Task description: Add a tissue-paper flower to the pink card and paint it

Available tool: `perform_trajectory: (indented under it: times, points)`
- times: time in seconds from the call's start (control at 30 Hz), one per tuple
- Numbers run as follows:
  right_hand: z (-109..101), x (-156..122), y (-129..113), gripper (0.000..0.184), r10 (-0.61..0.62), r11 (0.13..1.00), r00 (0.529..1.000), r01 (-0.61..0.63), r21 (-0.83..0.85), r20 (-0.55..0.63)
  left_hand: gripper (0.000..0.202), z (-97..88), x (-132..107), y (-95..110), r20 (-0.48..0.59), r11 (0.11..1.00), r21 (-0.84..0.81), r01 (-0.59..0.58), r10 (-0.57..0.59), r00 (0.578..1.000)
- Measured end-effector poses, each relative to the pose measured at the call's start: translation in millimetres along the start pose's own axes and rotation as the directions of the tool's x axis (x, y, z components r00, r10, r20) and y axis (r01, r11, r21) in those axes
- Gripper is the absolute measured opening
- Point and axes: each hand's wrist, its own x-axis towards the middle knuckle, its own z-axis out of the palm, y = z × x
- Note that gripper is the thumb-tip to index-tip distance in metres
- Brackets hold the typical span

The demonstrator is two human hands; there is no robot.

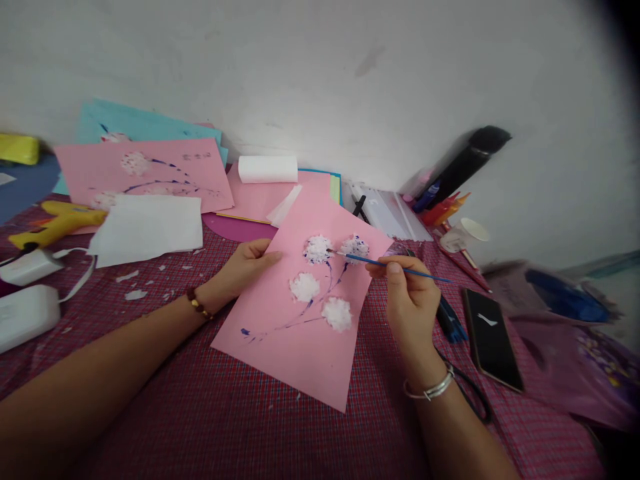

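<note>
My left hand [255, 267] grips the left edge of a pink sheet of paper [280, 333], which is tilted up off the tablecloth. In my right hand [407, 293] is a thin blue paintbrush [385, 263], its tip touching or just over the upper left white flower [317, 249]. That flower and the upper right flower [354, 248] carry dark blue specks. Two lower flowers, one on the left [305, 287] and one on the right [337, 313], look plain white. Painted blue stems run between the flowers.
Another pink flower picture [170, 160] leans behind, with white paper [150, 230] before it. A yellow glue gun [60, 220] and white adapter [27, 317] lie left. A phone [493, 337], paper cup [465, 235] and dark marker pens [451, 320] are right. Paper scraps [135, 295] dot the checked cloth.
</note>
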Motion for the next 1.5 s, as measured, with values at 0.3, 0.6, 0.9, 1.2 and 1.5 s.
perform_trajectory:
  times: [0.3, 0.6, 0.9, 1.2, 1.5]
  points:
    - [0.4, 2.1, -0.5, 0.015, 0.025, 1.000, 0.999, -0.025, 0.013, -0.022, 0.035, 0.3, -0.7, 0.7, 0.002, 1.000, 0.018, -0.017, 0.017, 1.000]
    - [1.7, -0.1, 0.6, 0.015, 0.002, 0.999, 1.000, -0.003, 0.049, 0.003, 0.034, 2.8, -2.8, 2.7, 0.005, 0.998, 0.045, -0.033, 0.033, 0.999]
    - [4.6, -0.7, 0.6, 0.017, 0.014, 1.000, 1.000, -0.013, 0.029, -0.018, 0.028, 6.3, -5.2, 4.9, 0.026, 0.965, 0.208, -0.160, 0.159, 0.987]
    - [5.5, -1.4, 1.7, 0.019, 0.019, 1.000, 0.999, -0.020, -0.008, -0.041, 0.025, 7.8, -5.8, 3.8, 0.017, 0.897, 0.340, -0.284, 0.296, 0.955]
    - [7.1, -2.0, -1.9, 0.016, 0.004, 0.999, 1.000, -0.005, 0.045, 0.022, 0.028, 8.9, -6.1, 5.3, 0.012, 0.862, 0.392, -0.320, 0.343, 0.939]
